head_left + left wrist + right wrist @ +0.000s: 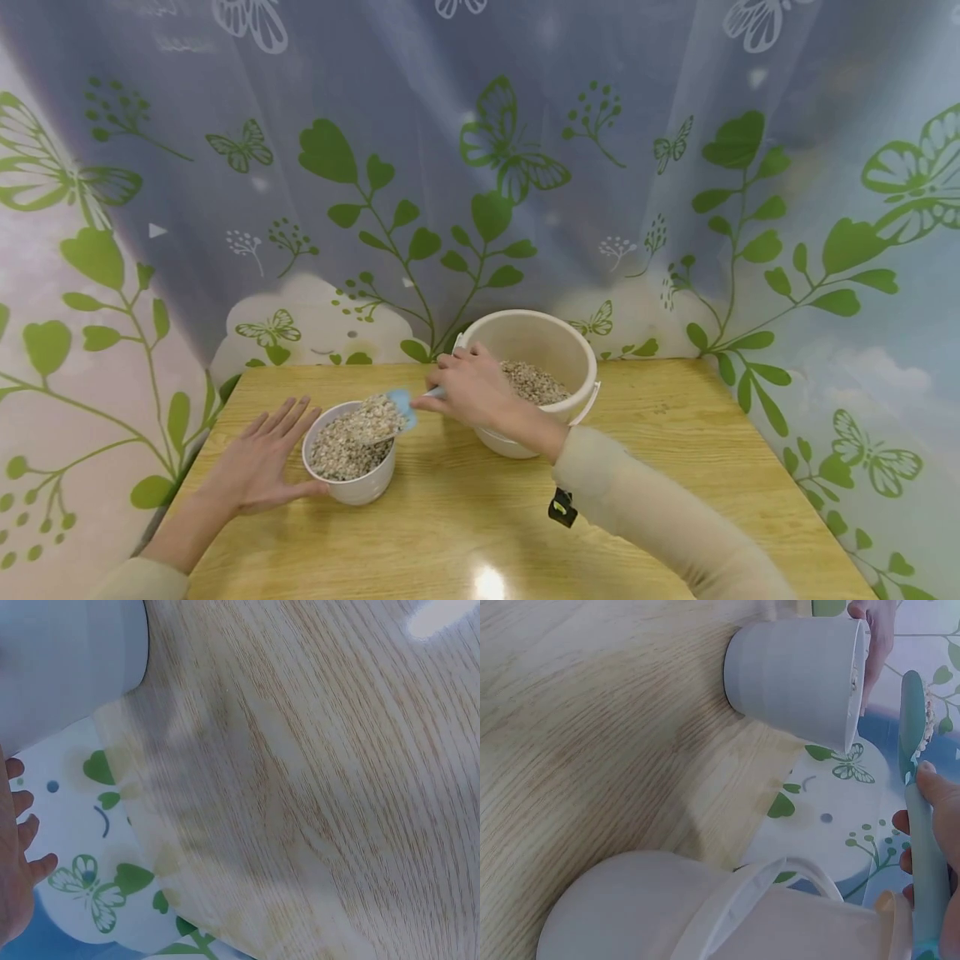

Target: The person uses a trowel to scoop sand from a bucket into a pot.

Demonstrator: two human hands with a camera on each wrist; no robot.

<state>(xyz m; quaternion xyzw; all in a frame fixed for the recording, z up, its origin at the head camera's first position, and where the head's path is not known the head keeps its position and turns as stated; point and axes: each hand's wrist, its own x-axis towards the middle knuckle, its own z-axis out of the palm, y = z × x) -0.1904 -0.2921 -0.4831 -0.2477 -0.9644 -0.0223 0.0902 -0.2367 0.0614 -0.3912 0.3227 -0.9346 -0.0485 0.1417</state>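
Note:
A white ribbed pot (365,487) full of pale, coarse granules (337,452) stands on the table. Over its right side my right hand (480,387) holds a blue toy shovel (403,408) heaped with the same granules. In the right wrist view, fingers and thumb wrap round the shovel's handle (925,855), and its blade is raised past the pot's rim. My left hand (258,467) lies spread against the pot's left side, fingers straight and thumb near its front. Partly hidden behind my right forearm is a cream bucket (525,329) with granules at its bottom.
The bucket's handle (588,404) hangs down on its right side. The wooden table (675,467) ends at a curtain (420,192) printed with leaves and butterflies, which encloses the back and both sides. A small black object (562,507) sits by the right sleeve.

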